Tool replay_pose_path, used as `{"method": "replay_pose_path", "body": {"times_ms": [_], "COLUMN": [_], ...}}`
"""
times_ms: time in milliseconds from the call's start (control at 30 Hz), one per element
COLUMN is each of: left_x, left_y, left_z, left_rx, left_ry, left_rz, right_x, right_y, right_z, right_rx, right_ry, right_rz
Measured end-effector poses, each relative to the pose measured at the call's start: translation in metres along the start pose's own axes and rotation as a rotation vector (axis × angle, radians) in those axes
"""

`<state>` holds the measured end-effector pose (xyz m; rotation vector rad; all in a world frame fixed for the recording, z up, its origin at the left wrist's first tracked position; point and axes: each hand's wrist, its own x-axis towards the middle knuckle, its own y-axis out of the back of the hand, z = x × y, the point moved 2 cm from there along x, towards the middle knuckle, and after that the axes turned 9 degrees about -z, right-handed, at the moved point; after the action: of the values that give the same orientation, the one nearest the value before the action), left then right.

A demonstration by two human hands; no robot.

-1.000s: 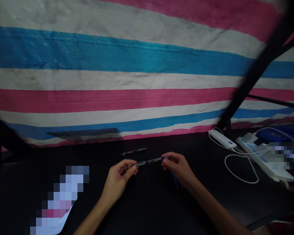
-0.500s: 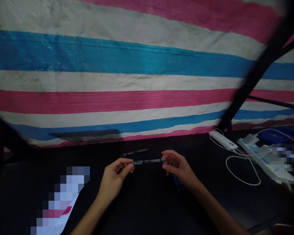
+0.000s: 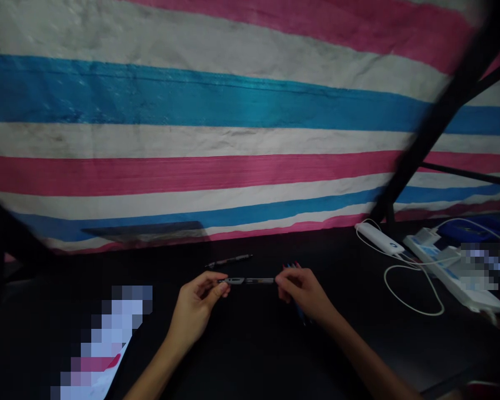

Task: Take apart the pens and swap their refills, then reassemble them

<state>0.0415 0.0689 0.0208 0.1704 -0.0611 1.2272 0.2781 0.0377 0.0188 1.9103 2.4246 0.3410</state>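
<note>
Smooth, matte black tabletop (image 3: pixel 250 350) underneath, poorly lit. Near edge, left: bright, flat, straight-edged white slab (image 3: pixel 108 361), mostly pixelated, one pinkish-red patch; lies at a slant.

Both bare hands out over the middle. Left hand (image 3: pixel 195 305): thumb and fingertips closed in a pinch on one end of a slim grey-and-clear pen (image 3: pixel 256 280). Right hand (image 3: pixel 304 291): fingers curled in, tips together at the pen's other end. Pen level, crosswise between the hands; grey grip section toward the left, see-through barrel toward the right, dark contents inside.

Under and behind the right hand, a bunch of slim blue-and-dark pens (image 3: pixel 300 315); hand covers their middles, count not possible. Just beyond the held pen, a thin dark pen (image 3: pixel 229 260) lies alone, slightly tilted.

Off right, well apart: long white plastic power strip (image 3: pixel 454 278), looped thin white cable (image 3: pixel 431 314), rounded white oblong device (image 3: pixel 377 238), and behind them a blue object (image 3: pixel 462 229), form unclear.

Far side: straight black bar (image 3: pixel 437 128) slanting across a creased, slightly glossy sheet (image 3: pixel 250 105) striped pink, blue and white.
</note>
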Motion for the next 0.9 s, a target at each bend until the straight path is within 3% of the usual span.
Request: {"method": "replay_pose_path", "body": {"times_ms": [100, 267, 400, 567, 767, 900], "left_x": [0.0002, 0.0004, -0.0005, -0.0002, -0.0006, -0.0007], "left_y": [-0.0006, -0.0001, -0.0017, -0.0018, -0.0037, -0.0050], "left_z": [-0.0001, 0.0011, 0.0046, 0.0042, 0.0028, 0.0049], "left_rx": [0.007, 0.020, 0.028, 0.027, -0.005, -0.018], "left_ry": [0.004, 0.003, 0.005, 0.007, 0.020, 0.027], "left_rz": [-0.002, 0.012, 0.015, 0.008, -0.019, -0.009], "right_x": [-0.0001, -0.0017, -0.0020, -0.0030, -0.0028, -0.0039], "right_y": [-0.0004, -0.0002, -0.0019, -0.0018, -0.0020, -0.0023], "right_z": [-0.0003, -0.0041, 0.0012, -0.0039, -0.0029, -0.0066], "right_rx": [-0.039, -0.100, -0.169, -0.129, -0.244, -0.210], "right_ry": [-0.036, 0.032, -0.064, 0.066, 0.023, 0.105], "right_rz": [0.007, -0.001, -0.034, 0.030, 0.004, 0.060]}}
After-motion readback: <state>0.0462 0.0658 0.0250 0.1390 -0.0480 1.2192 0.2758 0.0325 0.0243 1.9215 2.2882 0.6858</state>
